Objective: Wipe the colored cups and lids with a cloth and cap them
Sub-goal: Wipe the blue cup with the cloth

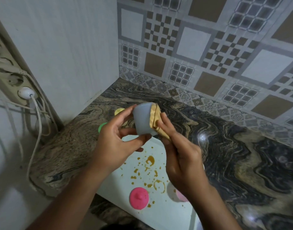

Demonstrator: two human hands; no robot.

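Fingers [126,112] of the left hand [116,140] curl round a grey-blue cup [142,118], held on its side above the table [242,155]. The right hand [182,156] grips a yellow cloth [155,117] and presses it against the cup's mouth. Below lies a brown-spattered white board [175,213] bearing a pink lid [138,198] and a pink cup [180,196] half hidden by the right wrist. A green lid [101,127] and a yellow lid [119,111] show behind the left hand.

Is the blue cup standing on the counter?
No, the left hand holds the blue cup up while the right hand holds a cloth against it.
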